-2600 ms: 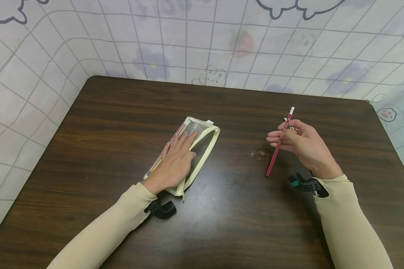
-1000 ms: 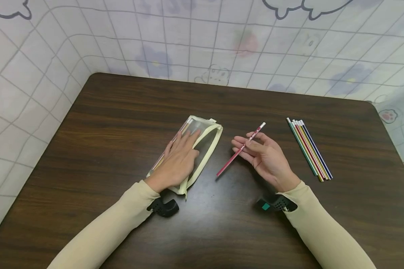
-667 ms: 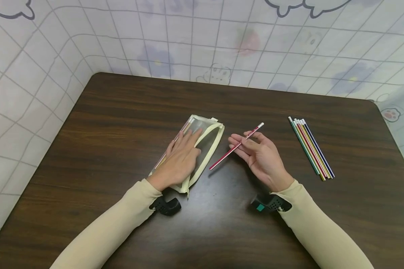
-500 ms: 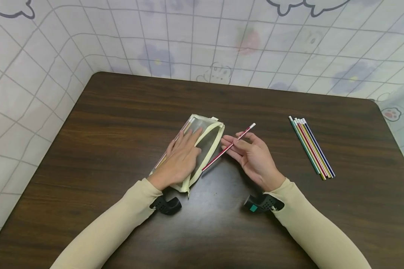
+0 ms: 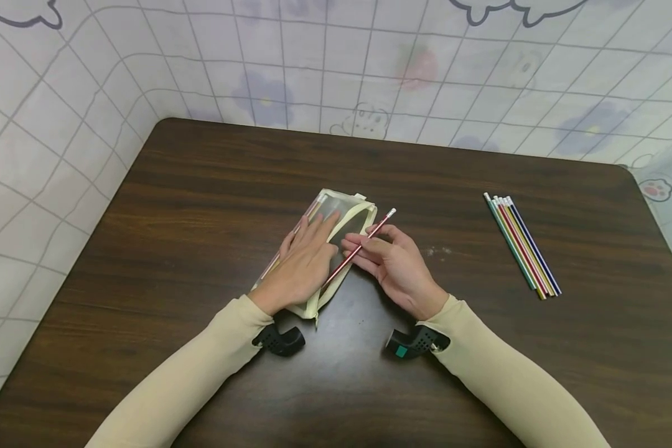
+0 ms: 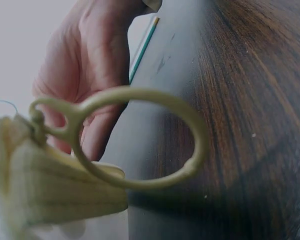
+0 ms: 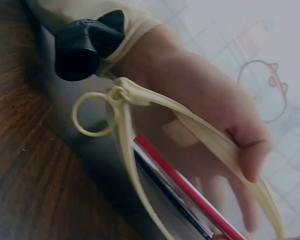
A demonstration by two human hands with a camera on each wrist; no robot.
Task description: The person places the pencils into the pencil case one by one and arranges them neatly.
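Note:
A translucent pencil pouch [image 5: 344, 202] with a pale yellow zipper edge lies on the table, its zipper gaping on the right side. My left hand [image 5: 302, 264] rests on top of it, fingers extended. Long pencils [image 5: 274, 259] show through the far-left side of the pouch. Between thumb and fingers my right hand [image 5: 394, 264] pinches a red pencil [image 5: 379, 223], white eraser end up and to the right. The pencil's lower end reaches into the gap. The right wrist view shows the red pencil [image 7: 175, 177] between the zipper edges; a ring-shaped zipper pull [image 6: 200, 135] looms in the left wrist view.
To the right, several pencils [image 5: 519, 242] in green, red, yellow and dark blue lie side by side on the dark wooden table [image 5: 218, 168]. A white curtain-like backdrop [image 5: 336, 68] with a grid print stands behind the table and along its left.
My right hand has carried the red pencil left from beside the loose pencils, bringing its lower end into the pouch opening. My left hand has stayed on the pouch.

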